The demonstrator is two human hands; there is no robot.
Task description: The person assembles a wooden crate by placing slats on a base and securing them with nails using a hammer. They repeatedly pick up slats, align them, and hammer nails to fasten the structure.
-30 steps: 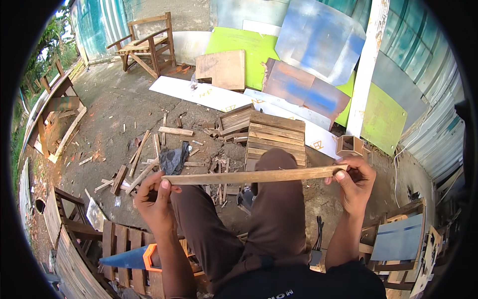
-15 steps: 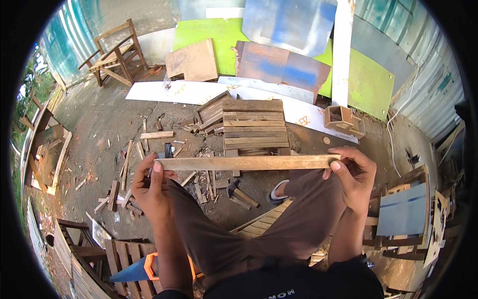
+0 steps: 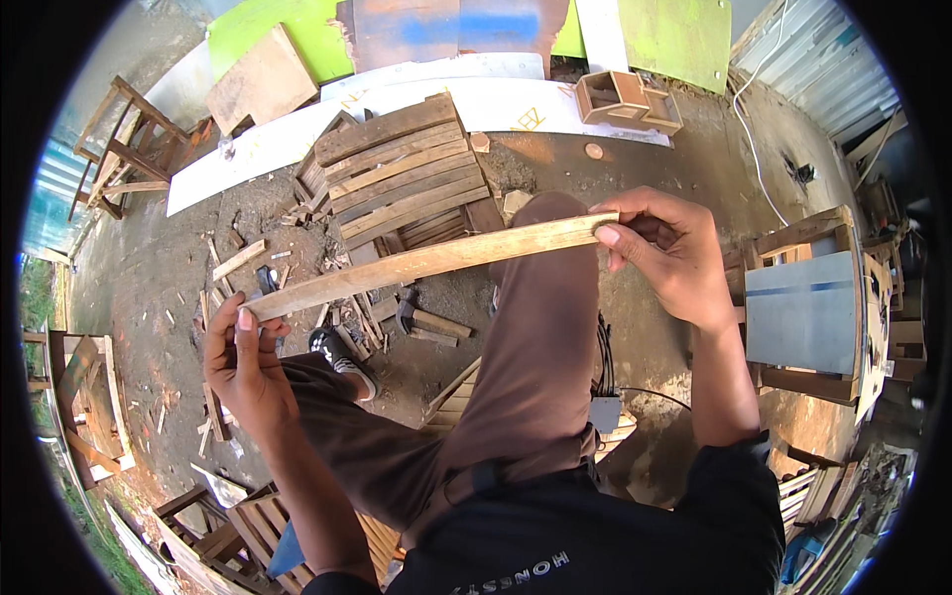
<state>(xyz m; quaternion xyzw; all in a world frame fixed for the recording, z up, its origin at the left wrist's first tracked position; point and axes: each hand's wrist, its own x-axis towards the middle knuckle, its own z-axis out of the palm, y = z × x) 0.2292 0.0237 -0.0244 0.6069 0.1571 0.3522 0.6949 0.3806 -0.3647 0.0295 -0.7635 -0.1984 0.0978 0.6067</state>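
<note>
Above my lap I hold a long, narrow wooden slat (image 3: 426,262), one end in each hand. My left hand (image 3: 248,362) pinches its lower left end between thumb and fingers. The upper right end is gripped by my right hand (image 3: 659,253), thumb on the near face. The slat slopes, its right end higher in the picture. Beyond it stands a slatted wooden piece (image 3: 402,169), like a small crate or stool. A hammer (image 3: 409,311) lies on the ground just below the slat's middle, near my shoe (image 3: 342,359).
Wood scraps (image 3: 238,258) litter the ground on the left. A wooden chair (image 3: 124,149) stands at the far left. Painted sheets (image 3: 456,35) lean at the back, near a small wooden box (image 3: 627,102). At the right is a wooden frame with a grey panel (image 3: 803,315).
The slat has gone from level to sloping, left end lower, right end higher. My hands moved with it, still gripping both ends. The view has turned and shifted, and my left shoe now shows.
</note>
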